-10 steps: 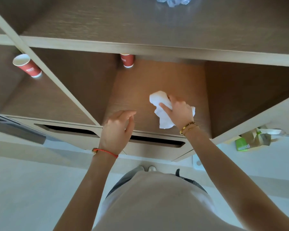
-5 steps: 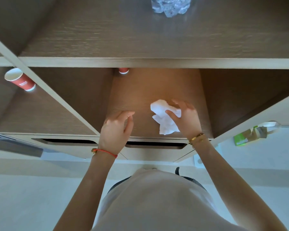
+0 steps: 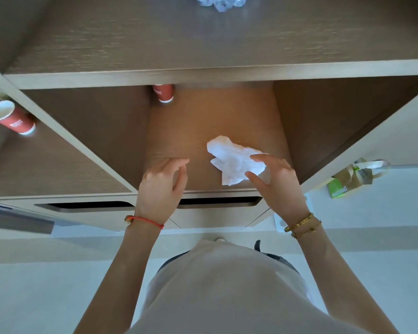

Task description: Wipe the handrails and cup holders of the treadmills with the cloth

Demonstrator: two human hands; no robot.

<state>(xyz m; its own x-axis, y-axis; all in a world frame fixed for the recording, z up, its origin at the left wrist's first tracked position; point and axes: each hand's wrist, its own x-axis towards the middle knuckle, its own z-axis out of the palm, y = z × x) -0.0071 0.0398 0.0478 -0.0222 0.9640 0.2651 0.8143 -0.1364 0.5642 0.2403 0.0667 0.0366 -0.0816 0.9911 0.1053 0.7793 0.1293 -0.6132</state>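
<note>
Nearest, the left hand (image 3: 161,189) hovered loose-fingered and empty over the front of a wooden shelf (image 3: 174,145), while the right hand (image 3: 274,183) pinched the crumpled white cloth (image 3: 232,160) lying on that shelf — no treadmill, handrail or cup holder showed, so by my judgement the task's own wiping was all left. Farther off stood two red paper cups (image 3: 163,92) — their white print too blurred to read — and a green-labelled bag (image 3: 338,190) whose writing was likewise illegible.
</note>
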